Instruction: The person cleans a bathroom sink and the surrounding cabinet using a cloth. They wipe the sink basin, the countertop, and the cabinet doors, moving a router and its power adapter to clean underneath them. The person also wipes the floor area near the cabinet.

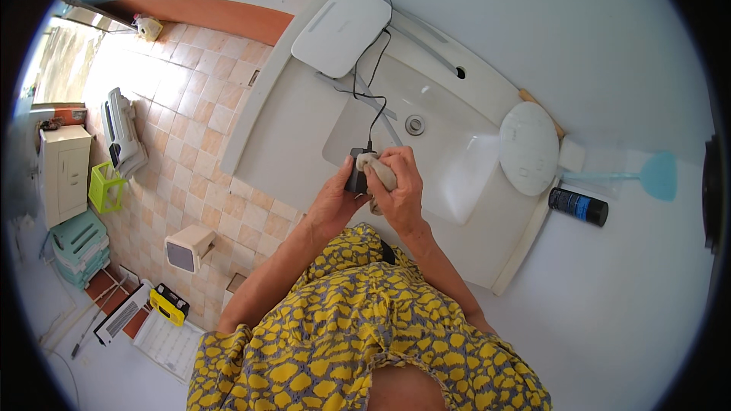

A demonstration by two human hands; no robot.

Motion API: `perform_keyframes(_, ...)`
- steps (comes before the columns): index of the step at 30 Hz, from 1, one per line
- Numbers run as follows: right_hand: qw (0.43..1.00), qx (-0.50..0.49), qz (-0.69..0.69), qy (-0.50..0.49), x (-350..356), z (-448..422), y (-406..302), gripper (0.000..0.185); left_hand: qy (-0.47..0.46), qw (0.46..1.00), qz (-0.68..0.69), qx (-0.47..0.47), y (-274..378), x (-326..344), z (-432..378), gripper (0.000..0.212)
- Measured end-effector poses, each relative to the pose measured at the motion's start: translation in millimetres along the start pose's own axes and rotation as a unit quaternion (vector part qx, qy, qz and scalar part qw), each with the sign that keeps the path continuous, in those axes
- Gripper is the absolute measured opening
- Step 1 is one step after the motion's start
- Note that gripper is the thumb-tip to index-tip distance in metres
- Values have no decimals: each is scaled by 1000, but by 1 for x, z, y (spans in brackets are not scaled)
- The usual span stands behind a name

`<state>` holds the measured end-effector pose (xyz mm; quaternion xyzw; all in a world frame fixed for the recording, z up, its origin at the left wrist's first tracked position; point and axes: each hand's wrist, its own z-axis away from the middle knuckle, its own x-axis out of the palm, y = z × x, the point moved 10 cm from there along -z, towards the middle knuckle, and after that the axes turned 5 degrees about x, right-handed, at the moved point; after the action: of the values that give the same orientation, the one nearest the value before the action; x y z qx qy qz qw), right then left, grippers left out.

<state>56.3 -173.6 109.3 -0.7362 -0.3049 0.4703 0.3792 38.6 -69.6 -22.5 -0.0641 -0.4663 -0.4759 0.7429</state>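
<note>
Near the front edge of a white washbasin [485, 240], my left hand [336, 201] holds a black power adapter [356, 180]. A bunched beige cloth [381, 173] is gripped in my right hand [401, 188] and pressed against the adapter. From the adapter a thin black cable [374, 121] runs over the basin towards a white router [342, 29] with grey antennas, which lies on the basin's back left part. The adapter's underside is hidden by my fingers.
An oval white plate-like object [529, 148] rests at the basin's right rim, beside a black can [578, 206] and a blue fly swatter [657, 176]. The drain [415, 124] lies beyond my hands. On the tiled floor at left stand a beige stool [189, 248] and a green basket [107, 187].
</note>
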Motion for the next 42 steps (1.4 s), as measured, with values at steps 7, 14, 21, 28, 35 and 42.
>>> perform_keyframes(7, 938, 328, -117, -5, -16, 4, 92, 18, 33, 983, -163, 74, 23, -2, 8, 43)
perform_keyframes(14, 979, 119, -133, -94, 6, -6, 30, 19, -13, 955, -230, 189, 41, 13, 5, 47)
perform_keyframes(21, 928, 284, -165, -178, 20, 11, 90, 16, -24, 945, -271, 179, 40, 12, 12, 48)
perform_keyframes(28, 893, 349, -263, -110, 2, 12, 86, 18, -40, 944, -266, 192, 51, 19, 10, 50)
perform_keyframes(35, 947, 242, -150, -148, 15, 11, 74, 20, -22, 948, -259, 181, 45, 24, 9, 46)
perform_keyframes(42, 910, 312, -253, -103, 5, 17, 79, 19, 81, 841, -465, 266, 64, 11, 12, 39)
